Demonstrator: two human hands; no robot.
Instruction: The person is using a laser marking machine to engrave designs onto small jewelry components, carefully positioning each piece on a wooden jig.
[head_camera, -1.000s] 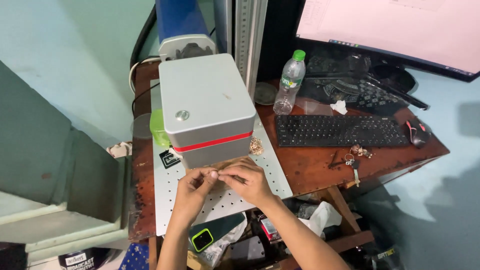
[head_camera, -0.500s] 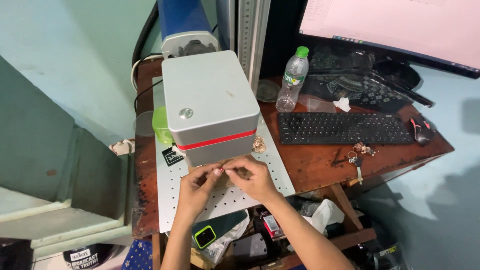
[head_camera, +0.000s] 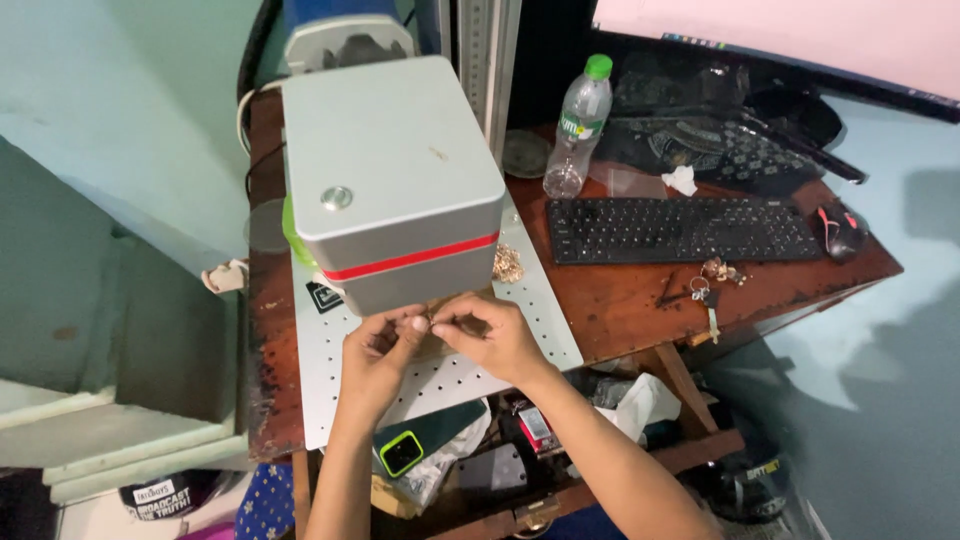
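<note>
Fingers (head_camera: 418, 322) of both hands meet over a white perforated plate (head_camera: 545, 325), pinched together on a small, thin piece (head_camera: 432, 318) held between them; it is too small to make out what it is. That piece sits just below the front edge of a grey box-shaped machine head (head_camera: 390, 175) with a red stripe across its face. One person's left hand (head_camera: 375, 355) curls in from the left, thumb and forefinger nearly closed on the piece, while the right hand (head_camera: 490, 335) comes in from the right with its fingertips closed on the same spot. Both forearms reach up from the bottom of the frame.

Beside the machine head, on the plate, lies a small heap of gold-coloured bits (head_camera: 507, 264). Past the plate's right edge, the brown wooden surface (head_camera: 640, 300) carries a black keyboard (head_camera: 680, 230), a black mouse with red trim (head_camera: 840, 228) at the keyboard's right end, and a bunch of keys (head_camera: 708, 288) near the front edge. A clear plastic bottle with a green cap (head_camera: 577, 125) stands upright behind the keyboard. Under the surface, a phone in a black and green case (head_camera: 402, 452) lies among clutter on a lower shelf.
</note>
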